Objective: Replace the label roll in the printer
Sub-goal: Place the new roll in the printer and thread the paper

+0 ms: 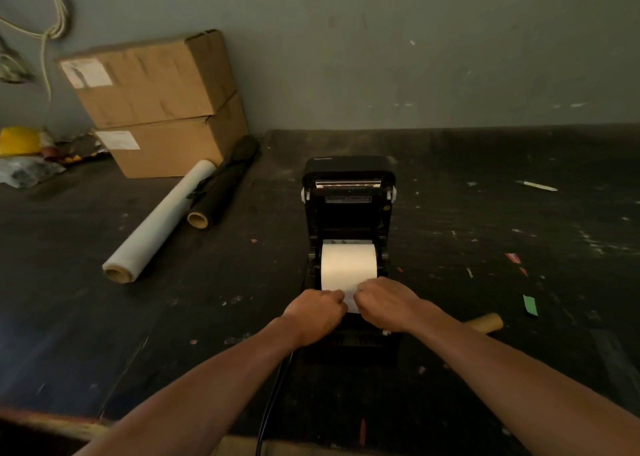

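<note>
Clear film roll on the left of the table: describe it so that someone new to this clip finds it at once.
Start at the stacked cardboard boxes against the wall, left of the open printer. Two rolls lie side by side in front of them. The clear film roll is the longer, whitish one, on the left of the black roll.

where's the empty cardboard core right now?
In the head view, the empty cardboard core lies on the dark table at right, just beyond the right forearm, near the open printer and below the green paper scrap.
</note>
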`<state>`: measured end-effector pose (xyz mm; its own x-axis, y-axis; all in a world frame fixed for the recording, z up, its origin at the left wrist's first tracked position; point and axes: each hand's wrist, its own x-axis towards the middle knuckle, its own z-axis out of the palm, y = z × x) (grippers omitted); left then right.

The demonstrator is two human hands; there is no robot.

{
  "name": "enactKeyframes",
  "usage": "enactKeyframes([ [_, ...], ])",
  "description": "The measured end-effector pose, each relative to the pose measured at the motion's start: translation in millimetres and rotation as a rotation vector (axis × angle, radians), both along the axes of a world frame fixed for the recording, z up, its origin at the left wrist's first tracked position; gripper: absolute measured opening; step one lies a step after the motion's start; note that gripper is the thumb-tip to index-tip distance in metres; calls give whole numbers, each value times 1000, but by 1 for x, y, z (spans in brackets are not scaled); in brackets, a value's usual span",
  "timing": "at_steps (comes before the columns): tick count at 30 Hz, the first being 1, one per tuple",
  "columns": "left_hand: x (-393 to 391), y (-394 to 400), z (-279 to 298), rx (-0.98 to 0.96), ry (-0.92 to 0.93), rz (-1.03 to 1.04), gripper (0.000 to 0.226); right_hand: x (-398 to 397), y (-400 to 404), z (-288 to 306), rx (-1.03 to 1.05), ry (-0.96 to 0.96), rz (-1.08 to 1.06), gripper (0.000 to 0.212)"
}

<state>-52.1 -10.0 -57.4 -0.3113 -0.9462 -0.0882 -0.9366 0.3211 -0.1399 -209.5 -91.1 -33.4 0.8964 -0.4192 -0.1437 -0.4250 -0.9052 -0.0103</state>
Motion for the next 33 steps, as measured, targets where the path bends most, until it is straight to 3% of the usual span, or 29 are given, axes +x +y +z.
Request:
enactKeyframes([
  [6, 4, -2, -5, -1, 156, 104, 18, -5, 6, -8, -16, -147, -32, 33],
  [13, 7, -5, -2, -7, 275, 147, 21, 2, 17, -21, -142, -166, -41, 23],
  [21, 3, -2, 3, -5, 205, 120, 20, 7, 26, -14, -273, 22, -58, 18],
  [33, -3, 7, 11, 8, 71, 173, 20, 8, 30, -2, -227, 139, -134, 24],
])
